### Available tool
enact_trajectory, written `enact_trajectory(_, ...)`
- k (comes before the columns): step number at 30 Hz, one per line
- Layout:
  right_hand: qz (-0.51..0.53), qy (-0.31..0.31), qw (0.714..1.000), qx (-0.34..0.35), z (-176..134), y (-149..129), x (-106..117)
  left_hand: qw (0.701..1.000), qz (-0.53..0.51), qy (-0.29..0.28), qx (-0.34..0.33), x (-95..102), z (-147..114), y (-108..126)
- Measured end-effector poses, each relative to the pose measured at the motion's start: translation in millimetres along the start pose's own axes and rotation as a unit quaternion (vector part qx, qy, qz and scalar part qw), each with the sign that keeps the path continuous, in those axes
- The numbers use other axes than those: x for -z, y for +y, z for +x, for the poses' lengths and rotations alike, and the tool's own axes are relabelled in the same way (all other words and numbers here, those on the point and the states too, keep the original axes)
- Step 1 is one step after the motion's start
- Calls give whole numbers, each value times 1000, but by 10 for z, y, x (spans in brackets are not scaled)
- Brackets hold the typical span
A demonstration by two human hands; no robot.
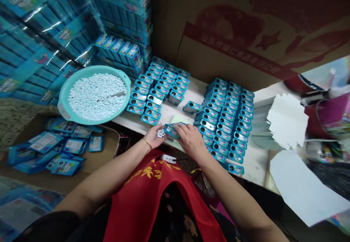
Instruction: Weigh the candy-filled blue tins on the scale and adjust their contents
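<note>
My left hand (153, 135), with a bracelet at its wrist, is cupped around a small heap of white candies (161, 133). Just beside that heap, my right hand (190, 139) grips a blue candy box (170, 130) that is tilted toward the left palm. The fingers of the right hand cover part of the box. A pale scale-like block (180, 120) lies behind my hands. To the left stands a turquoise basin (64, 90) full of the same white candies, with a long thin tool (112, 96) lying on them.
Rows of upright blue boxes with round dark holes stand left (155, 88) and right (221, 121) on the white table (257, 165). A large brown carton (169, 34) rises behind. Flat blue packs (65, 145) lie in an open carton at lower left. White card (290, 121) is stacked right.
</note>
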State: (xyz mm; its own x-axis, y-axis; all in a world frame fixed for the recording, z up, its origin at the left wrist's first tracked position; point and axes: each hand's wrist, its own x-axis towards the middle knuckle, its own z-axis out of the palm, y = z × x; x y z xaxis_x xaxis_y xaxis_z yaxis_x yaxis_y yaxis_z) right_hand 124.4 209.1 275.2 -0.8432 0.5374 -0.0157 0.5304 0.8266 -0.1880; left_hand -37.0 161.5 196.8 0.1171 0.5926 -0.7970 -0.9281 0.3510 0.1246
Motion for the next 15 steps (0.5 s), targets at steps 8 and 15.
enact_trajectory(8, -79, -29, 996, -19, -58, -43, -36, 1000, 12, -11, -1, -7, 40, -17)
enact_trajectory(15, -76, -23, 996, -40, -116, 0, -114, 1000, 29, -7, 9, -4, 71, -22)
